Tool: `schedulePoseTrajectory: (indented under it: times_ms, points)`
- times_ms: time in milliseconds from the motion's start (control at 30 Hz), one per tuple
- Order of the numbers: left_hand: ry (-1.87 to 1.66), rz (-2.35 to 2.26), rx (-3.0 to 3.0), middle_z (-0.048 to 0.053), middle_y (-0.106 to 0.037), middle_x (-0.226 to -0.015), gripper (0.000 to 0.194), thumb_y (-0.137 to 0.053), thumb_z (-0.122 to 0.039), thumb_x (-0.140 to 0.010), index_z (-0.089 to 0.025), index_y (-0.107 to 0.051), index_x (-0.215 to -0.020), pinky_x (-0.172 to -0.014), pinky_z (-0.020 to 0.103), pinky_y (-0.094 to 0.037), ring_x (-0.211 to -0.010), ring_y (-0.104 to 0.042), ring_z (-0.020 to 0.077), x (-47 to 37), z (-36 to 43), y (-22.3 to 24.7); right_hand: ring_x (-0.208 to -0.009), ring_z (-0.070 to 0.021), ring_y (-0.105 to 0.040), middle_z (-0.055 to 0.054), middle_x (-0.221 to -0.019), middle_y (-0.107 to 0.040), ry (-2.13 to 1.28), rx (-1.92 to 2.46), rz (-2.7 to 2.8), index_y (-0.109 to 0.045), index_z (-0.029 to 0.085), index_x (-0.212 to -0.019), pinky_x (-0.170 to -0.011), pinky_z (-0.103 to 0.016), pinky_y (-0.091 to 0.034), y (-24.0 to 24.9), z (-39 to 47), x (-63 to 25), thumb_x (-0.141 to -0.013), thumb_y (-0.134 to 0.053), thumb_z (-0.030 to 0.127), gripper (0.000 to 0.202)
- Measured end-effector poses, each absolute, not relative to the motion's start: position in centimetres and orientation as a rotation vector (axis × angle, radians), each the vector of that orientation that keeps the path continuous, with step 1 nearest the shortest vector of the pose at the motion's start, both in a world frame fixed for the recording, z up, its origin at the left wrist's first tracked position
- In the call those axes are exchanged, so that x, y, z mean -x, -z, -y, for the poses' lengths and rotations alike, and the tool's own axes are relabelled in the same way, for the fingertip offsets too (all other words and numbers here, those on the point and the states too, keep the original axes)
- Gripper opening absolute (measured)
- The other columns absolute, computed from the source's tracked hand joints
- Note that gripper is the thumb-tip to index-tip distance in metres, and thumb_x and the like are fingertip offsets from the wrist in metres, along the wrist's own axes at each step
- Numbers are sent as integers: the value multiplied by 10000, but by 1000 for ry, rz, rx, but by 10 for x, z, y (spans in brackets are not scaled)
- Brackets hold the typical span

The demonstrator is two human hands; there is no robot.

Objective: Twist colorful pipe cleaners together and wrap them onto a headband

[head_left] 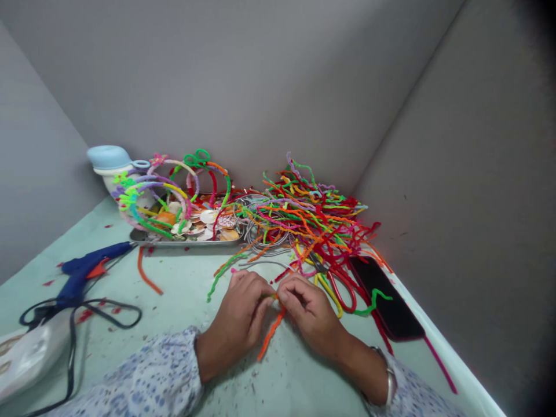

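Observation:
Over the middle of the table, my left hand [241, 315] and my right hand [310, 313] meet with fingertips nearly touching. Both are closed in a pinch on an orange pipe cleaner [271, 334], whose loose end hangs down between them toward the front. A small bit of green or yellow shows at the left fingertips. A thin silver wire hoop [264, 262] arcs behind the fingers; whether it runs into them is hidden. Beyond my right hand lie scissors [343, 289] with red and yellow handles.
A heap of coloured pipe cleaners [304, 214] is at the back. Left of it, a metal tray [186, 243] holds shells and decorated headbands [174, 168], beside a bottle [110, 159]. A blue glue gun [76, 278] with its cord is at left, a phone [386, 301] at right.

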State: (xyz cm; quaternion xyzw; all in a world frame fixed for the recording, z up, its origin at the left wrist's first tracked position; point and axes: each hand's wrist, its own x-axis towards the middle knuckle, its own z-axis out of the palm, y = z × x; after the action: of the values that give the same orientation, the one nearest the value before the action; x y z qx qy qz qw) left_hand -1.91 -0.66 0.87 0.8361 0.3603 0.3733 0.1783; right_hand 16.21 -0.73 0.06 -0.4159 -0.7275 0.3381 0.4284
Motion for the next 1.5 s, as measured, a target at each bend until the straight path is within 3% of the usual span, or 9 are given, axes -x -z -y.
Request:
schedulePoseTrajectory:
  times_ms: [267,467,633,800,1100,1333,1500]
  points:
    - [-1039,-1009,-2365,36,-573,-845,118,-435,-154,-928,-188,-547,-917,-795,380,-353,-809,-487,193,19,6,-8,-724,-144,-538,-10,-758,-559,-829,1032,1837,-561,193,-768,-674,-269,-450,0,8,-161,-949,-484,264,209]
    - [-1123,-1080,-2285,45,-584,-883,102,-439,-166,-936,-193,-537,-948,-819,377,-372,-857,-506,205,19,8,-10,-814,-158,-574,-66,-1031,-579,-580,1020,1683,-593,219,-1016,-675,-273,-474,-1,11,-163,-915,-519,221,126]
    - [-1161,-1152,-2214,61,-603,-956,159,-442,-185,-941,-203,-539,-1066,-838,368,-402,-930,-531,217,21,9,-12,-797,-169,-578,-46,-861,-576,-417,971,1739,-590,206,-876,-688,-282,-479,-1,14,-164,-888,-530,170,71]
    - [-1158,-1122,-2197,49,-609,-949,186,-431,-160,-948,-210,-563,-1069,-818,350,-405,-917,-538,204,21,9,-13,-704,-140,-596,-76,-965,-624,-434,999,1873,-610,183,-1025,-611,-253,-480,1,12,-161,-889,-550,190,149]
    - [-1202,-1148,-2171,38,-594,-928,165,-448,-136,-940,-196,-572,-1032,-807,323,-398,-903,-534,187,20,8,-12,-523,-98,-543,-8,-757,-637,-308,976,1934,-587,181,-1003,-520,-225,-427,3,16,-161,-905,-531,226,121]
    - [-1271,-1240,-2047,31,-566,-922,158,-432,-166,-952,-202,-566,-1027,-797,307,-404,-897,-527,179,22,7,-12,-598,-142,-620,-10,-706,-652,-73,908,2019,-569,168,-982,-577,-261,-476,-2,20,-158,-873,-617,281,164]
    - [-1341,-1286,-1947,21,-566,-952,147,-440,-187,-952,-214,-557,-1038,-824,296,-411,-927,-532,170,22,4,-12,-754,-180,-659,-75,-857,-687,239,781,2023,-577,158,-1024,-630,-291,-519,-6,27,-159,-839,-671,253,228]
